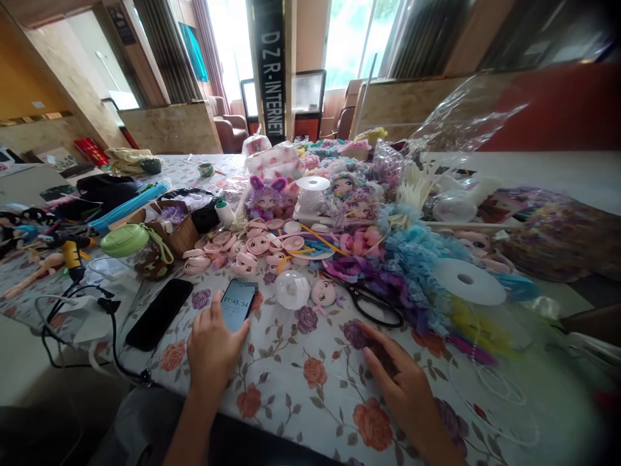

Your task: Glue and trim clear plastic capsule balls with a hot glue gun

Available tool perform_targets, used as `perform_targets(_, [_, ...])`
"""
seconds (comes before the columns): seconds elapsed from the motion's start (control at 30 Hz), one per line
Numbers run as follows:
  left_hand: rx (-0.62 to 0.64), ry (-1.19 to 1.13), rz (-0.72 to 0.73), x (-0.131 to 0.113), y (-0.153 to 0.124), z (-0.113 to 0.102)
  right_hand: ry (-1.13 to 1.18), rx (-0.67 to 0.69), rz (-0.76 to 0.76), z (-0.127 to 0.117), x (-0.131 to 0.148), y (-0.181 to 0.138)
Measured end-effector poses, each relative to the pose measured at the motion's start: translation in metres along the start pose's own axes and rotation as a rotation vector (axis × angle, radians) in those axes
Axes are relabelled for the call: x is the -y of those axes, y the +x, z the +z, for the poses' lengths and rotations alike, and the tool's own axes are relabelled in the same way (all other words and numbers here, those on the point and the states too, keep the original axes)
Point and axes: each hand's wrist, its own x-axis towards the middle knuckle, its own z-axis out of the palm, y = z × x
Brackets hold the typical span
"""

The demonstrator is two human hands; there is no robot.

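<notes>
My left hand (213, 340) has its thumb on the right edge and its fingers on the left edge of a phone (237, 304), whose lit screen reads 01:45:54. My right hand (400, 375) hovers over or rests on the floral tablecloth (291, 401), fingers apart, holding nothing. Just beyond it are black-handled scissors (376, 310). Between the hands, farther off, sit a clear plastic dome (292, 289) and a small doll face (324, 291). More pink doll face shells (242, 262) are heaped behind them.
A dark phone (160, 314) lies at left, beside cables and a power strip (94, 317). Near them stand a green-lidded jar (127, 241) and a yellow glue gun (72, 257). Finished-looking dolls (264, 200), blue ruffled trim (417, 259) and a white spool (468, 282) crowd the back and right.
</notes>
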Motion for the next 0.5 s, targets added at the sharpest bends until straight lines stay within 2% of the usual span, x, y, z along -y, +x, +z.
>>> perform_targets(0.27, [-0.015,0.021,-0.037,0.013,0.029,0.001,0.015,-0.01,-0.001,0.001,0.001,-0.003])
perform_targets(0.5, [0.019,0.024,-0.015,0.026,0.039,-0.004,0.004,-0.003,0.0,0.001,0.003,-0.001])
